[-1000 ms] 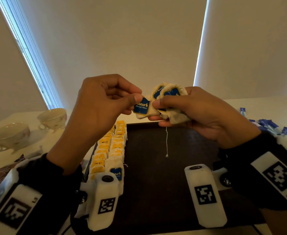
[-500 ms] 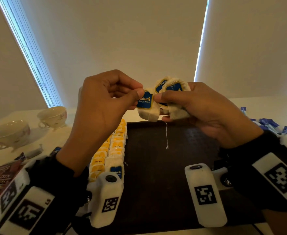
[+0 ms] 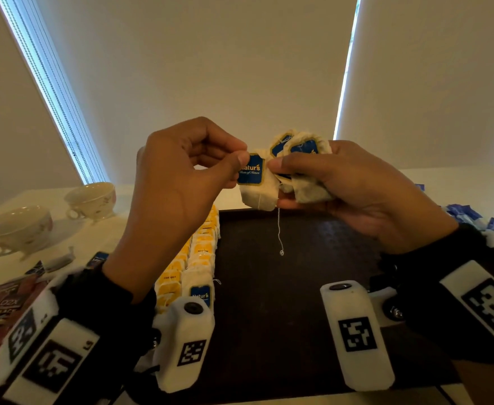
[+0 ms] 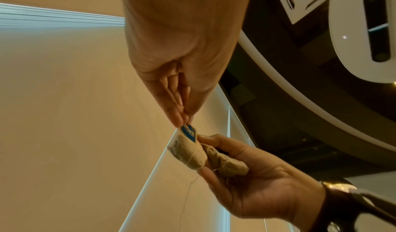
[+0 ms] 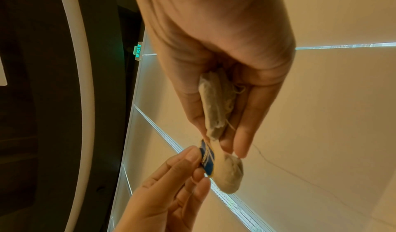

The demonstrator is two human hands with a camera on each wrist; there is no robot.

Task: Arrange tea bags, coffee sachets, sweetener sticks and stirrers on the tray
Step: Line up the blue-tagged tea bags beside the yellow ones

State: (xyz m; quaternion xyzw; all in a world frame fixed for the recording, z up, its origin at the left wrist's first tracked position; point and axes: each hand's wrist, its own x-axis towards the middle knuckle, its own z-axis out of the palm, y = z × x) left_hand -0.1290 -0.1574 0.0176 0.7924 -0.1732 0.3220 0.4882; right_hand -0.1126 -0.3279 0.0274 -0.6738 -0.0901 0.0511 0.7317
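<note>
Nearest to me, strapped on my wrists, sit the white camera blocks [image 3: 183,346] with their black-and-white markers, over black cuffs. Just beyond them lies the dark tray [image 3: 283,287], and along its left edge run rows of tea bags [image 3: 199,258], yellow-tagged ones packed close together with one blue-tagged bag at the near end of the inner row.

Raised above the tray's far edge, my left hand [image 3: 178,182] pinches a single tea bag [image 3: 257,185] by its blue tag, thumb and forefinger closed on the tag's left side. My right hand [image 3: 354,185] is curled around a small bunch of blue-tagged tea bags [image 3: 304,168], thumb pressed across the front of them, its tip at the right edge of the single bag's tag. The single bag touches the bunch, held between both hands. A thin white string [image 3: 279,232] hangs from the bags down toward the tray without reaching it.

To the right of the tray, past my right wrist, lies a heap of blue and white sachets [image 3: 473,217]. To the left, brown sachets [image 3: 3,305] lie near me on the pale table [image 3: 108,229], and farther back stand two cream teacups [image 3: 91,200]. Behind everything hang closed pale blinds.
</note>
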